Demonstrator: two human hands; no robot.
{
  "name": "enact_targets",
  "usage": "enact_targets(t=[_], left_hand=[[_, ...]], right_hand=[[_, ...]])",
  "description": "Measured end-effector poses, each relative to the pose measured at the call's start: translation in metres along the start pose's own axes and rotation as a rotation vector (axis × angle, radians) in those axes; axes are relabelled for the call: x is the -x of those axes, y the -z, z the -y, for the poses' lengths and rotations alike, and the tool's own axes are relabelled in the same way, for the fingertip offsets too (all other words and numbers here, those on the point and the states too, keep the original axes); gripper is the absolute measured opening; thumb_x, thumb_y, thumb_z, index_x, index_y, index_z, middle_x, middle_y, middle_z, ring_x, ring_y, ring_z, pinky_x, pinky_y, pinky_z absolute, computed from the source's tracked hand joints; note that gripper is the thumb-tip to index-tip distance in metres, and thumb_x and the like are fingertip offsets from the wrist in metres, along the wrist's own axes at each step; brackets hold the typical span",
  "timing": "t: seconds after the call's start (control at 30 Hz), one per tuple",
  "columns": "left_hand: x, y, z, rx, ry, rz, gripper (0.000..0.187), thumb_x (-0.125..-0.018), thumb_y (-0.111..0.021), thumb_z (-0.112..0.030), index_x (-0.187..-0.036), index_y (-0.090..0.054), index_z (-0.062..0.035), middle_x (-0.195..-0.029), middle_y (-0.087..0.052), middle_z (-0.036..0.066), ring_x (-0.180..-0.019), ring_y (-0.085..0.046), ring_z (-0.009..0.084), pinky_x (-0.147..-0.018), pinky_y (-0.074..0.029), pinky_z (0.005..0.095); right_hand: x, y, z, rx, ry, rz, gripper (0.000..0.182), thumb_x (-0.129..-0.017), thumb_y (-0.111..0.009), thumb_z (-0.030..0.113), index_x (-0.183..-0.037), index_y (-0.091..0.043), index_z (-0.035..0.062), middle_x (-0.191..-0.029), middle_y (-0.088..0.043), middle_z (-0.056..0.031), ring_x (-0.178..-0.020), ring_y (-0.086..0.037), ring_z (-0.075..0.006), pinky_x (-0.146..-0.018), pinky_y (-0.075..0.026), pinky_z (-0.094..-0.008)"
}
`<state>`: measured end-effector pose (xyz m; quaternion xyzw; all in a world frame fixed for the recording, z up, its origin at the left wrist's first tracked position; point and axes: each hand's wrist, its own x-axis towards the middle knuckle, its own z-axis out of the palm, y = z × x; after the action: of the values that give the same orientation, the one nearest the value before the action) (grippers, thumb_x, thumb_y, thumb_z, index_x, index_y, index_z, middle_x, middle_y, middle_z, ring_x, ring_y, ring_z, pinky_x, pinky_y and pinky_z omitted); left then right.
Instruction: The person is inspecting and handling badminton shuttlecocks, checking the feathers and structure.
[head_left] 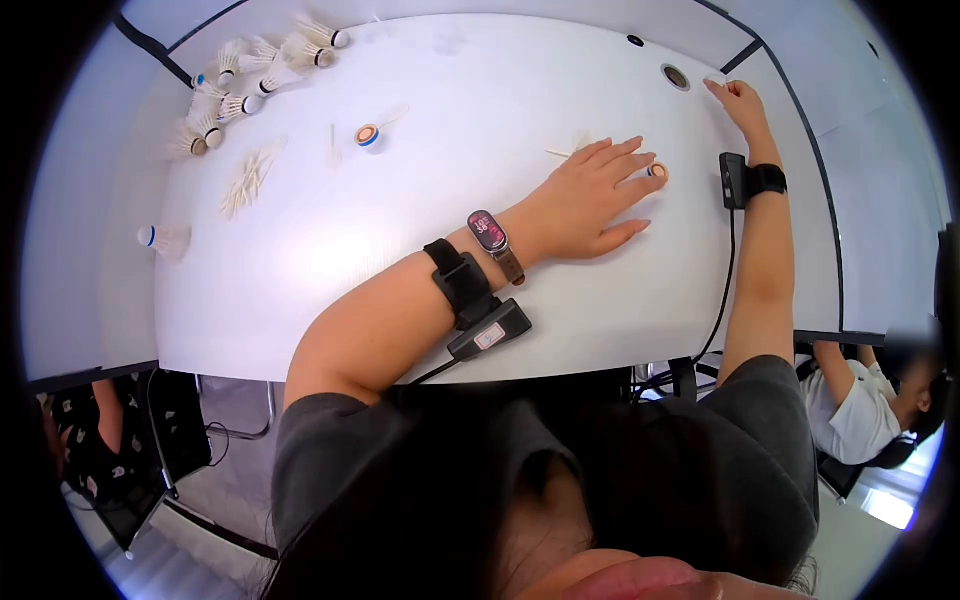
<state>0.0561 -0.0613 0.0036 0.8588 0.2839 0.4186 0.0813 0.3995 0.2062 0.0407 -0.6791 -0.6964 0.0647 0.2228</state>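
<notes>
Fingers [625,160] of the left hand [585,205] lie spread flat on the white table [450,260], fingertips touching a shuttlecock cork base [657,171] at 2 o'clock. Right hand [738,100], fingers loosely open, rests at 1 o'clock near the table edge. Shuttlecocks [250,75] cluster at 11 o'clock; loose feathers [248,180] beside them; another cork base [367,135] at 12 o'clock.

White shuttlecocks [240,75] with blue-banded corks lie on a white table [420,260].
</notes>
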Motion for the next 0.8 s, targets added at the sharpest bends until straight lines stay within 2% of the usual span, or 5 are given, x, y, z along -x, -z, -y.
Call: enact_targets(t=[0.1, 0.23, 0.37, 0.67, 0.8], left_hand=[[-0.003, 0.004, -0.001, -0.040, -0.008, -0.083, 0.048, -0.093, -0.064, -0.028, -0.137, -0.054, -0.0117, -0.143, -0.052, 0.018, -0.139, -0.043, 0.0382, -0.113, -0.036, 0.0520], [-0.007, 0.010, -0.002, -0.027, -0.073, -0.240, 0.047, -0.090, -0.068, -0.023, -0.134, -0.056, -0.0121, -0.130, -0.059, 0.014, -0.127, -0.053, 0.0350, -0.104, -0.043, 0.0471], [-0.006, 0.012, -0.003, -0.068, -0.308, -0.345, 0.031, -0.084, -0.074, -0.017, -0.110, -0.058, -0.0123, -0.104, -0.059, 0.007, -0.097, -0.060, 0.0281, -0.086, -0.048, 0.0402], [0.000, 0.013, -0.009, -0.163, -0.590, -0.515, 0.041, -0.081, -0.078, -0.029, -0.113, -0.054, -0.0200, -0.128, -0.056, 0.009, -0.122, -0.055, 0.0282, -0.095, -0.041, 0.0424], [-0.001, 0.019, -0.014, -0.226, -0.620, -0.481, 0.036, -0.085, -0.069, -0.038, -0.117, -0.061, -0.0225, -0.141, -0.054, 0.012, -0.129, -0.051, 0.0275, -0.102, -0.035, 0.0420]], right_hand=[[0.057, 0.038, 0.072, -0.102, -0.027, 0.174, 0.048, -0.079, -0.078, 0.055, -0.079, -0.062, 0.0103, -0.075, -0.059, 0.0009, -0.063, -0.047, -0.0087, -0.055, -0.036, -0.0254], [0.091, 0.053, 0.133, -0.039, 0.306, 0.461, 0.039, -0.083, -0.078, 0.045, -0.084, -0.061, 0.0110, -0.079, -0.057, 0.0041, -0.078, -0.054, -0.0075, -0.058, -0.039, -0.0246], [0.135, 0.057, 0.211, 0.023, 0.521, 0.573, 0.033, -0.081, -0.080, 0.036, -0.089, -0.063, 0.0083, -0.087, -0.063, 0.0011, -0.083, -0.056, -0.0104, -0.070, -0.047, -0.0277], [0.150, -0.026, 0.291, 0.266, 0.878, 0.511, 0.036, -0.074, -0.082, 0.034, -0.093, -0.071, 0.0050, -0.085, -0.068, -0.0090, -0.082, -0.064, -0.0238, -0.073, -0.051, -0.0346], [0.158, -0.048, 0.299, 0.289, 0.846, 0.491, 0.056, -0.074, -0.080, 0.035, -0.122, -0.066, 0.0107, -0.089, -0.068, -0.0078, -0.083, -0.063, -0.0254, -0.074, -0.051, -0.0374]])
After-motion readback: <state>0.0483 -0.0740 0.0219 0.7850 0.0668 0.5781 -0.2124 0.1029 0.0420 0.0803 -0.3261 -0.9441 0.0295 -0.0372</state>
